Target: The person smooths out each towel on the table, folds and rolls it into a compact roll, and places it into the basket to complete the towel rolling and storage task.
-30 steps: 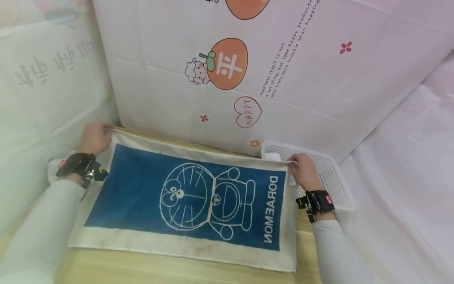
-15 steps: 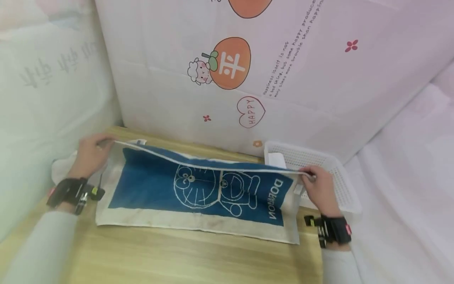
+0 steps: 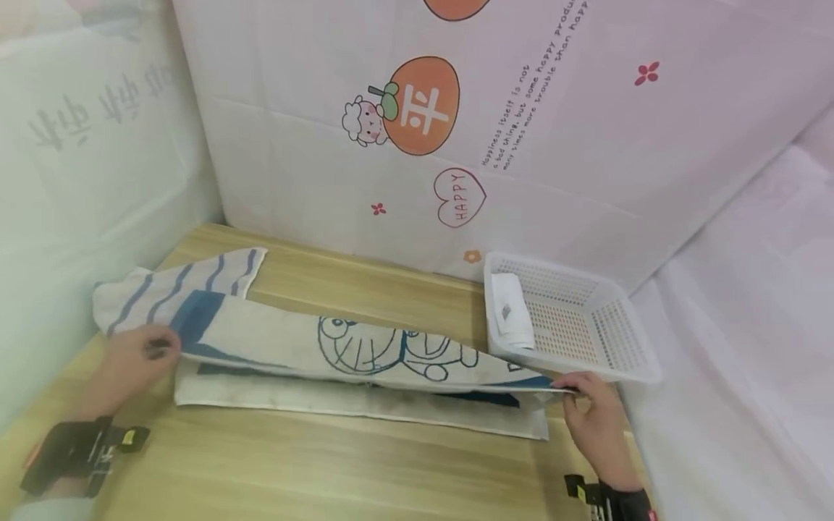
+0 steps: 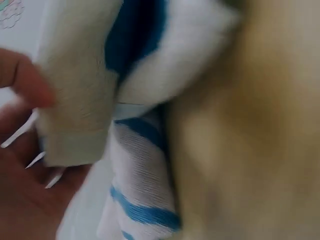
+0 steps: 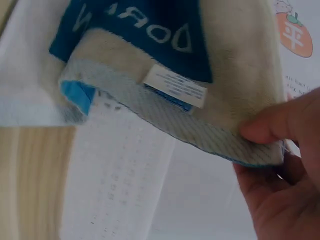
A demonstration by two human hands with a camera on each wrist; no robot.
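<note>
A blue and cream towel [image 3: 280,335] with a cartoon cat outline is being folded over, its pale reverse side facing up on the raised half. The lower half lies on the wooden table with its cream border showing in front. My left hand [image 3: 133,360] pinches one corner of the raised edge, thumb over it in the left wrist view. At the other end my right hand [image 3: 599,427] grips the opposite corner between thumb and fingers. A white care label [image 5: 176,86] shows near that corner in the right wrist view.
A blue-striped white towel [image 3: 195,281] lies at the back left, partly under the folded end. At the back right a white perforated basket [image 3: 641,344] holds a folded white cloth [image 3: 512,311]. Printed white sheets [image 3: 293,181] wall in the table [image 3: 339,470].
Both hands have brought the towel's far edge up and over toward me, doubling the towel and turning its pale reverse up. The striped towel is now uncovered at the back left.
</note>
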